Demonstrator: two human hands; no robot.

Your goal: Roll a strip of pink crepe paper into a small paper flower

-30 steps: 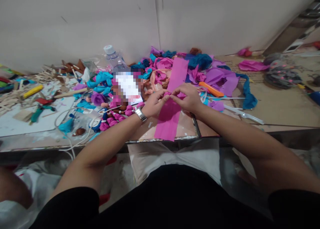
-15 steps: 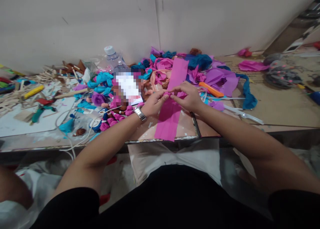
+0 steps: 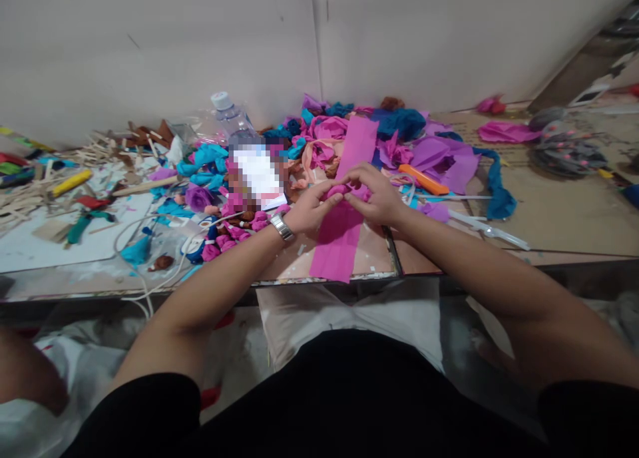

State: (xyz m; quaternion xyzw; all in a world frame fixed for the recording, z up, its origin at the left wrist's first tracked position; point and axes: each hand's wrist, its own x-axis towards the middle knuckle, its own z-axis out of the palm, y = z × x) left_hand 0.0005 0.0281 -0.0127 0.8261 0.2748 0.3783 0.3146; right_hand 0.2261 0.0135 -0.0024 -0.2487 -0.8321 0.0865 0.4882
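A small bunched piece of pink crepe paper [image 3: 339,190] sits between my two hands, over the bench. My left hand [image 3: 310,208], with a metal watch [image 3: 282,227] on its wrist, pinches its left side between thumb and fingers. From the other side my right hand [image 3: 375,195] grips it, fingers curled over the top and thumb below. Underneath lies a long flat strip of pink crepe paper [image 3: 335,251], which runs from the heap at the back to the bench's front edge. My fingers partly hide the bunched piece.
Crumpled coloured paper [image 3: 444,162] heaps up behind my hands. To the right lie an orange cutter [image 3: 423,180] and scissors [image 3: 489,230]. On the left are a plastic bottle [image 3: 232,118], a white cable [image 3: 164,281], green-handled pliers [image 3: 82,225] and wooden sticks [image 3: 30,202]. A person's limb shows at lower left.
The pink piece between my hands now looks rounder and more of it shows. My fingers have shifted around it, with the thumbs a little lower. The flat strip stays in place.
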